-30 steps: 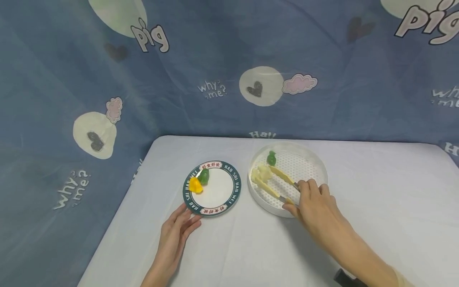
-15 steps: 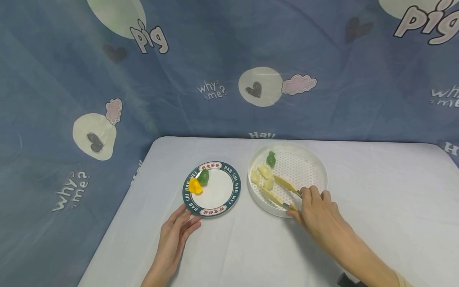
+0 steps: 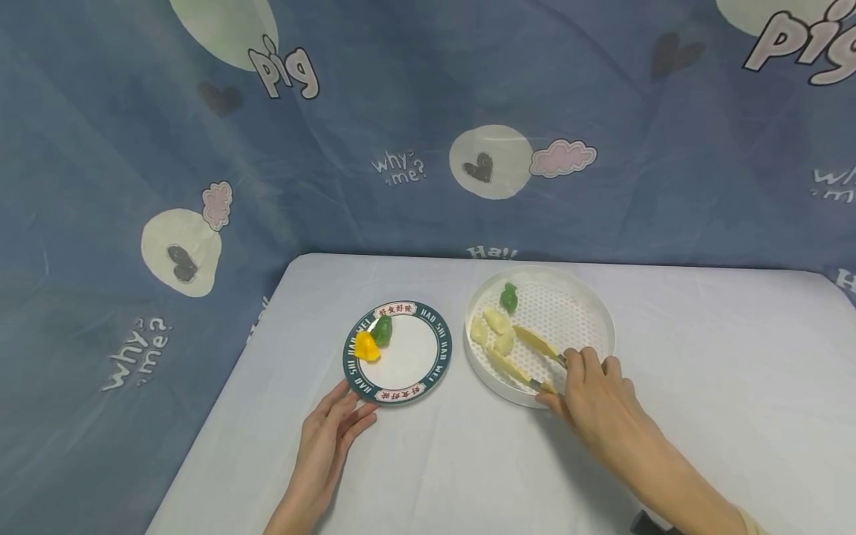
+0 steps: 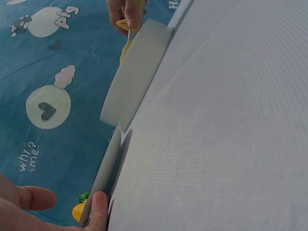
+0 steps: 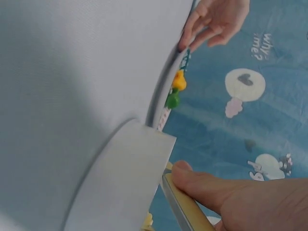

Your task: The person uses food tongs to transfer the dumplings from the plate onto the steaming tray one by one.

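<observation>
My right hand (image 3: 605, 401) holds yellow tongs (image 3: 535, 343) with metal parts over a round white perforated tray (image 3: 575, 327). The tongs' arms are spread, with their tips on either side of the nearest of three pale yellow lumps (image 3: 497, 321); contact is unclear. A small green pepper-shaped piece (image 3: 509, 297) lies at the tray's back. My left hand (image 3: 324, 438) touches the near-left rim of a white plate with a green border (image 3: 438, 364), its fingers extended. On the plate sit a yellow pepper-shaped piece (image 3: 366, 346) and a green pepper (image 3: 382, 331).
A white cloth (image 3: 455, 468) covers the table, and a blue printed curtain (image 3: 374, 82) hangs behind its far edge. The plate stands just left of the tray. In the left wrist view, the tray's tall side wall (image 4: 139, 72) shows.
Between one second and half a second ago, the tongs drew slightly back toward the near right, and the pale lumps came apart. Since then the hands have hardly moved; the view shifted slightly.
</observation>
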Action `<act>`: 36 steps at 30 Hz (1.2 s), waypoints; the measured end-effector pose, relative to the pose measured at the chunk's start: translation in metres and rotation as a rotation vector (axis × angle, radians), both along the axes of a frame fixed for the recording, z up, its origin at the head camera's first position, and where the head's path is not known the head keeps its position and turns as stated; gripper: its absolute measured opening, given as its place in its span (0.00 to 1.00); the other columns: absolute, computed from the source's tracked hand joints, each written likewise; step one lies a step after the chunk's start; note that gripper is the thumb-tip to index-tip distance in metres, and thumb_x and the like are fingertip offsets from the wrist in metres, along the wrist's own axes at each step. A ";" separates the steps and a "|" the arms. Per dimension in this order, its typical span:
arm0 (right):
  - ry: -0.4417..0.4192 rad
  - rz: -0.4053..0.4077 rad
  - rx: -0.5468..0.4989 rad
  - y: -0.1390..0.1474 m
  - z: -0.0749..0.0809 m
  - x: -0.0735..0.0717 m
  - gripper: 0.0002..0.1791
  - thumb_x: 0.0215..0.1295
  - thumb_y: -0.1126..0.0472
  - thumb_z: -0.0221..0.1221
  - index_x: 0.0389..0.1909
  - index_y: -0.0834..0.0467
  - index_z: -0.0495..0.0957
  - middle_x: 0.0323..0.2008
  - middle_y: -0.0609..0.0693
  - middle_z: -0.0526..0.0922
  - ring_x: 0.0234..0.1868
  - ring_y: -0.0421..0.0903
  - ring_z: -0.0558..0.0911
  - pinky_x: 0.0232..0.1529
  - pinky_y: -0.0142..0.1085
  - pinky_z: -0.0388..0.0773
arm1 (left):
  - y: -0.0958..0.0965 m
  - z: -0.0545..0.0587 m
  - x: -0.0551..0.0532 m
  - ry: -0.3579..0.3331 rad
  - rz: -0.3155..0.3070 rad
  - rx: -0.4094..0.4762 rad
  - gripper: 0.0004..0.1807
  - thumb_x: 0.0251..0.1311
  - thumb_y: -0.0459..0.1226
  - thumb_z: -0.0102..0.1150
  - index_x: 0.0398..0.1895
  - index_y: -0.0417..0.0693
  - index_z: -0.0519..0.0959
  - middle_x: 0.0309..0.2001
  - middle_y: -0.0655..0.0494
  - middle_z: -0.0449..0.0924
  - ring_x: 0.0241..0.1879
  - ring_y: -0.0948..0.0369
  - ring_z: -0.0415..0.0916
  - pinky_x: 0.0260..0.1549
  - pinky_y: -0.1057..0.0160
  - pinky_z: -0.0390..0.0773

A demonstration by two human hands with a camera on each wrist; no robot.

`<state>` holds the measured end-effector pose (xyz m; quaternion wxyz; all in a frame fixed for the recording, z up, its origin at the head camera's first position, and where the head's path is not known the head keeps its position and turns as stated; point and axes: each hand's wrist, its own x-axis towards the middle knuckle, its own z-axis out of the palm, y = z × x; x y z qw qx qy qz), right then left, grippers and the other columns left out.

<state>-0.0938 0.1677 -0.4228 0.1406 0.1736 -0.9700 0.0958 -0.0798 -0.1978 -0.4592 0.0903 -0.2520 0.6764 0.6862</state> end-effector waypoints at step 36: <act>0.007 0.060 -0.038 -0.042 0.030 -0.011 0.42 0.66 0.42 0.72 0.62 0.73 0.73 0.44 0.62 0.79 0.34 0.55 0.70 0.22 0.39 0.70 | 0.002 -0.001 0.001 0.012 0.003 -0.011 0.37 0.82 0.42 0.47 0.87 0.40 0.51 0.74 0.38 0.68 0.57 0.64 0.84 0.61 0.71 0.90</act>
